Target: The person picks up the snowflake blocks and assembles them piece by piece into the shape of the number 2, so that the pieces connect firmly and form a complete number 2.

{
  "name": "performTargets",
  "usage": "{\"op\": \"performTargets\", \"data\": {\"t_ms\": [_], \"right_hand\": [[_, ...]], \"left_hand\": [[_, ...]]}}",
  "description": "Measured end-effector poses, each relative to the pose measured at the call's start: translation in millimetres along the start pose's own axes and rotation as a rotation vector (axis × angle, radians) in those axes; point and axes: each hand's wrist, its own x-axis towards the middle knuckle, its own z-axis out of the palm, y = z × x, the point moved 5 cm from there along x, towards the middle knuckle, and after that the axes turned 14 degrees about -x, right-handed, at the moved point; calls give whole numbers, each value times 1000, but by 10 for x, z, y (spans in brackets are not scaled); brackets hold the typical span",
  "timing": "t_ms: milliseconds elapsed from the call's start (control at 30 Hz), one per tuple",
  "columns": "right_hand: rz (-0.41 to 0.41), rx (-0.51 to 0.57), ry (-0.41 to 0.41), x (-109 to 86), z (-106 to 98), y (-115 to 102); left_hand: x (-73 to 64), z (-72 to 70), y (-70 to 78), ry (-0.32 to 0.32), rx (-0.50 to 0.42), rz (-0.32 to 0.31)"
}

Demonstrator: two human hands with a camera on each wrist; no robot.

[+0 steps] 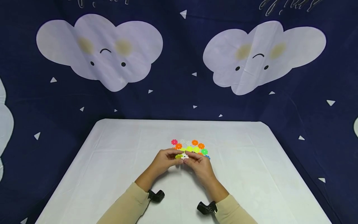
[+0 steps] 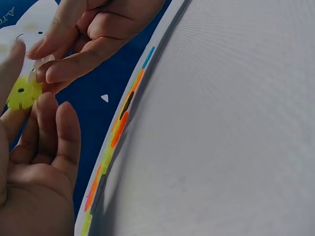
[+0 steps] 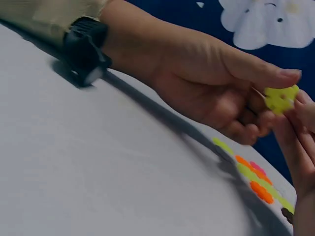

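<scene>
Yellow disc [image 2: 23, 93]: flat, notched at the rim, holed at the centre; pinched in the left hand [image 1: 165, 159]. White disc [image 1: 185, 156]: also notched, immediately right of the yellow, pinched in the right hand [image 1: 202, 165]. Both are held raised, at the near side of the coloured discs [image 1: 196, 149]. Interlocking cannot be determined.

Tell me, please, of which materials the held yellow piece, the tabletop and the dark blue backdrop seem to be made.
Yellow piece: probably plastic, smooth; even colour, clean-cut notches.
Tabletop: seemingly fabric-covered, matte; faint creases show, though a thin sheet is possible.
Backdrop: likely printed cloth; soft folds cross its clouds.
</scene>
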Motion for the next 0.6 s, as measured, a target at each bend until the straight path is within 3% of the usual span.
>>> {"op": "performTargets", "data": {"t_ms": [167,400,600], "right_hand": [[19,0,59,-32,59,-13],[-36,72,-16,-36,147,-26],[-80,-6,24,-49,119,-75]], "left_hand": [[4,8,-22,-8,-62,-25],[17,-74,-50,111,12,-22],[13,-55,-40,45,-85,-16]]}}
